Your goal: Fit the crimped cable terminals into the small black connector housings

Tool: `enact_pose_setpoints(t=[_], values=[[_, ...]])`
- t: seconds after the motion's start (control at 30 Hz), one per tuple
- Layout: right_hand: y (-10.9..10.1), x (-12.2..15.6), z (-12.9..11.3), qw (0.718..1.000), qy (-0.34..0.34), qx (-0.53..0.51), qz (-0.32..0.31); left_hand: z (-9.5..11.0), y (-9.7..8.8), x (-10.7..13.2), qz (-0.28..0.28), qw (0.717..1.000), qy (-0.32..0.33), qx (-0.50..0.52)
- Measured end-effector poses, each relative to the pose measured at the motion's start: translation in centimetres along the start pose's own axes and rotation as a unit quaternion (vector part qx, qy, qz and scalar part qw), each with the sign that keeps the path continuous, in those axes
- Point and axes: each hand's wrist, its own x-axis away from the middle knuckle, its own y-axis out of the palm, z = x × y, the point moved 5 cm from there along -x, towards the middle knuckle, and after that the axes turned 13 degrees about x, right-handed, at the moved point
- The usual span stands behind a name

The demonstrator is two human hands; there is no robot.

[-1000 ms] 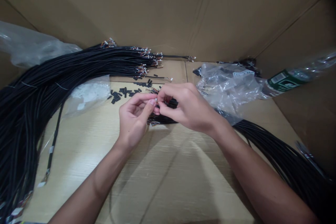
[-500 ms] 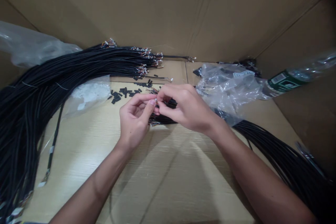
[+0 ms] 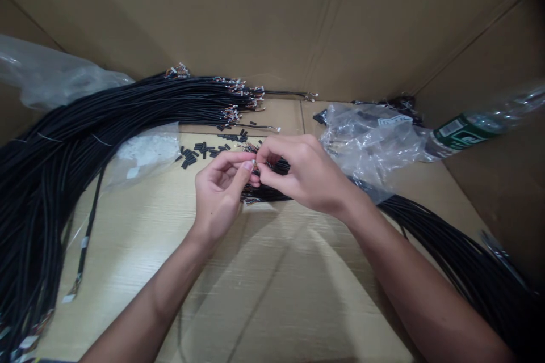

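Observation:
Thumb and finger of my left hand (image 3: pixel 220 190) pinch a small white connector (image 3: pixel 254 164). Close against it, my right hand (image 3: pixel 306 174) is closed in a pinch on the thin wires behind that connector; the fingertips partly cover them. Beneath both hands lies a bundle of black cables (image 3: pixel 272 193) with bare coloured wire ends, running off to the right. Short black tube pieces (image 3: pixel 203 150) are scattered just left of and beyond my fingers.
A thick bundle of black cables (image 3: pixel 106 108) with white connectors fills the left side. In front of it lies a plastic bag of white pieces (image 3: pixel 142 150). Crumpled clear plastic (image 3: pixel 366 136) and a bottle (image 3: pixel 464 130) are at right. Cardboard walls (image 3: pixel 255 17) enclose the surface.
My right hand has shifted slightly right, away from the left fingertips. More of the white connector and its wires shows between them. My left hand is nearly still.

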Motion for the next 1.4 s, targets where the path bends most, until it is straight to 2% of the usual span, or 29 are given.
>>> enact_pose_setpoints(t=[0.2, 0.67, 1.4], values=[[-0.02, 0.02, -0.05, 1.0, -0.007, -0.001, 0.012, 0.03, 0.29, 0.24, 0.009, 1.0, -0.003, -0.002], [-0.17, 0.08, -0.4, 1.0, -0.005, 0.009, -0.01, 0.07, 0.47, 0.37, 0.011, 1.0, 0.003, 0.024], [0.65, 0.14, -0.34, 0.999, -0.032, -0.004, 0.042, 0.27, 0.11, 0.38, 0.028, 0.999, 0.014, -0.01]])
